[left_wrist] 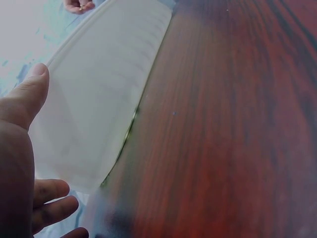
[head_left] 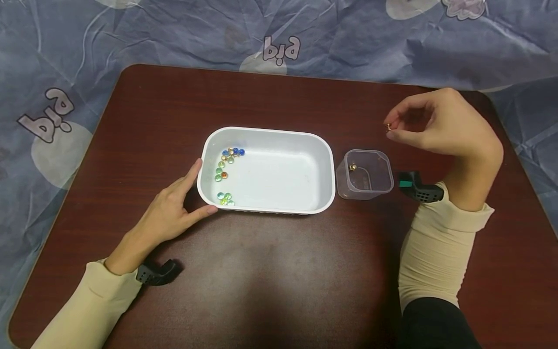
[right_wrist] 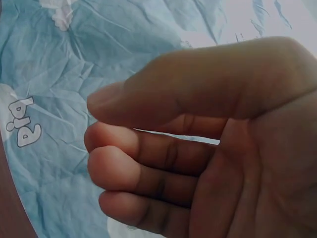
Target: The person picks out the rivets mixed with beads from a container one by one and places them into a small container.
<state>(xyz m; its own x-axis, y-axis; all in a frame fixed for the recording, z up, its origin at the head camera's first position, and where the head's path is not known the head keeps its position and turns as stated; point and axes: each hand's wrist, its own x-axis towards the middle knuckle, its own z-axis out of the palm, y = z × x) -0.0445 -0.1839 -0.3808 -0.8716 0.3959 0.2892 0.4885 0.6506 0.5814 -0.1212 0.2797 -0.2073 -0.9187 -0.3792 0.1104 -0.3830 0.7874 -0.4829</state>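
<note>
A white tray (head_left: 274, 179) sits mid-table, with several glass beads (head_left: 219, 171) in blue, green and amber along its left side, some gold bits (head_left: 230, 151) among them. My left hand (head_left: 167, 208) rests spread against the tray's left end, its thumb at the near corner. Right of the tray is a clear plastic box (head_left: 364, 194) holding a small shiny gold piece (head_left: 352, 167). Above and to the right of that box, my right hand (head_left: 449, 123) pinches a tiny gold metal piece (head_left: 388, 127) between thumb and fingertip. The thumb hides this piece in the right wrist view.
Everything stands on a dark reddish-brown table (head_left: 261, 271) with rounded corners. A crumpled blue-grey printed cloth (head_left: 174, 34) lies beyond its far and left edges. Black wrist devices (head_left: 159, 273) are worn at both sleeves.
</note>
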